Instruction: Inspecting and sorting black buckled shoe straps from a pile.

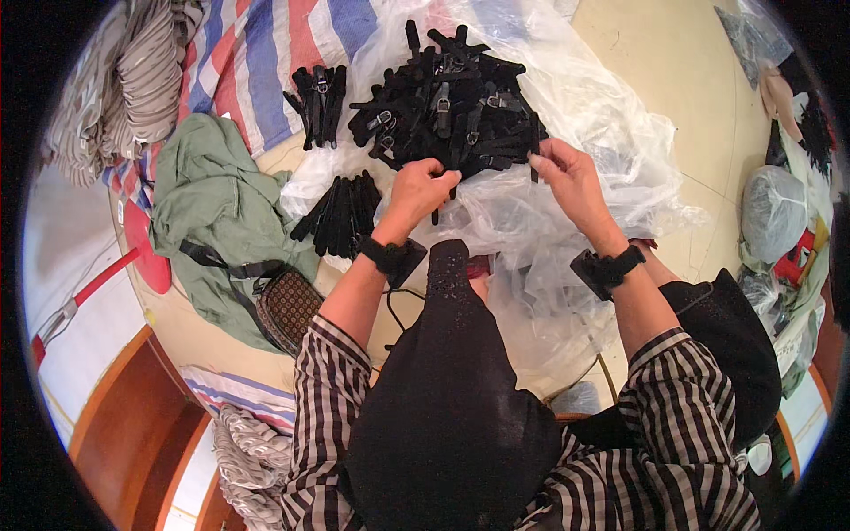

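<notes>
A heap of short black straps with metal buckles (443, 104) lies in front of me on clear plastic sheeting. At its near edge my left hand (420, 193) is closed in a pinch on a black strap (435, 215), whose end hangs below the fingers. My right hand (567, 177) pinches another black strap (535, 146) at the heap's right edge, thumb and forefinger together. Left of the heap are two smaller fanned groups: one black strap bundle (320, 102) farther off and another strap bundle (341, 212) nearer, beside my left wrist.
The plastic sheeting (611, 115) spreads over the pale floor. A striped woven sheet (266, 62) lies far left, near stacks of grey-striped material (159, 71). Green cloth (212, 190) and a brown patterned pouch (288, 310) lie left. Wrapped bundles (773, 212) line the right side.
</notes>
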The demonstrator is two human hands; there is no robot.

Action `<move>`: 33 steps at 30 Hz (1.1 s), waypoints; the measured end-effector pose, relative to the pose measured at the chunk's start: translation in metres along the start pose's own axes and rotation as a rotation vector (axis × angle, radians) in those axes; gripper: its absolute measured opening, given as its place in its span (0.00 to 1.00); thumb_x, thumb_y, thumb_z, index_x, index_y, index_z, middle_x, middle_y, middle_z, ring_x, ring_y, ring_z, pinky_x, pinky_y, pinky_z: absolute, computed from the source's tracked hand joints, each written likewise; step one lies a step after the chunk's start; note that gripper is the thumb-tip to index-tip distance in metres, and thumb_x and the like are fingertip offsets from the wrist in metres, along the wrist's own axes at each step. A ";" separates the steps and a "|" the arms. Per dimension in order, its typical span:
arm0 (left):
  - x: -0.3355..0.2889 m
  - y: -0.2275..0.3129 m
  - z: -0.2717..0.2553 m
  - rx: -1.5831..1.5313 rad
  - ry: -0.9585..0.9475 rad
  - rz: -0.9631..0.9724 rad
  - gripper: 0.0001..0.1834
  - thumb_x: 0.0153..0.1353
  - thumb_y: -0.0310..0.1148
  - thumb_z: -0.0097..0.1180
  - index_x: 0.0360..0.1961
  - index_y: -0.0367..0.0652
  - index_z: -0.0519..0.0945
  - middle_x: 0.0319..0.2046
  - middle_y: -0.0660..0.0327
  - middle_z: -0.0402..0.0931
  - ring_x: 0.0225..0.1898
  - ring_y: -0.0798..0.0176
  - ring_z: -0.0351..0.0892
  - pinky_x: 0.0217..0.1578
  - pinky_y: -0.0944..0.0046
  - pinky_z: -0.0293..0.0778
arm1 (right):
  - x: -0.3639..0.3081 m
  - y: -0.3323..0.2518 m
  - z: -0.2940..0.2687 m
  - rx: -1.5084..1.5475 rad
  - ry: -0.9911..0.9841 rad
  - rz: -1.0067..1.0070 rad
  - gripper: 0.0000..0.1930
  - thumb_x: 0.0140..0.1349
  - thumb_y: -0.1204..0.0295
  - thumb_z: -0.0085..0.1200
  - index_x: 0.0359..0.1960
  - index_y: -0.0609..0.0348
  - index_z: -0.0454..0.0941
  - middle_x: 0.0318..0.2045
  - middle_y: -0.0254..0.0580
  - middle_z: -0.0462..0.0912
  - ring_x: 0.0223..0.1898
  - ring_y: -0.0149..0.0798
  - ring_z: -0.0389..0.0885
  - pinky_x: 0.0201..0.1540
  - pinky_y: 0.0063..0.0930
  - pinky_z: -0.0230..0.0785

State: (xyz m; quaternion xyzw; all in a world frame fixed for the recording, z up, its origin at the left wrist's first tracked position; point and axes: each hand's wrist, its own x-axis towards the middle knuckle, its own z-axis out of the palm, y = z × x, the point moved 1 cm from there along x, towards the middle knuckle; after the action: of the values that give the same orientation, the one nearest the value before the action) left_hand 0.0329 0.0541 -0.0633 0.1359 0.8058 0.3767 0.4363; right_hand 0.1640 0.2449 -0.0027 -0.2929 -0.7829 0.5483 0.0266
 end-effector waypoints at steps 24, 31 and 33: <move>-0.053 0.036 -0.015 -0.954 -0.332 -0.049 0.11 0.60 0.30 0.46 0.42 0.36 0.72 0.31 0.55 0.77 0.28 0.62 0.77 0.32 0.63 0.73 | -0.007 -0.027 0.012 0.583 0.060 0.193 0.05 0.58 0.74 0.50 0.33 0.61 0.74 0.19 0.36 0.77 0.18 0.25 0.71 0.22 0.17 0.64; -0.040 0.011 -0.021 -1.012 -0.266 -0.022 0.10 0.59 0.26 0.43 0.41 0.35 0.72 0.28 0.58 0.76 0.23 0.70 0.71 0.20 0.74 0.64 | -0.006 -0.031 0.009 0.642 0.039 0.156 0.09 0.58 0.77 0.48 0.41 0.62 0.74 0.30 0.43 0.81 0.28 0.31 0.78 0.31 0.21 0.70; -0.040 0.018 -0.020 -1.004 -0.198 -0.064 0.10 0.59 0.28 0.44 0.40 0.35 0.72 0.24 0.62 0.73 0.20 0.75 0.64 0.16 0.77 0.55 | -0.003 -0.032 0.011 0.709 -0.034 0.170 0.11 0.58 0.78 0.46 0.42 0.63 0.74 0.36 0.46 0.80 0.35 0.34 0.80 0.36 0.23 0.71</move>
State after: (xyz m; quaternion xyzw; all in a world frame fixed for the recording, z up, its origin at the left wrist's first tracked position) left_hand 0.0387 0.0345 -0.0196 -0.0801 0.4844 0.6889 0.5333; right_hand 0.1487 0.2270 0.0215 -0.3203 -0.5176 0.7905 0.0680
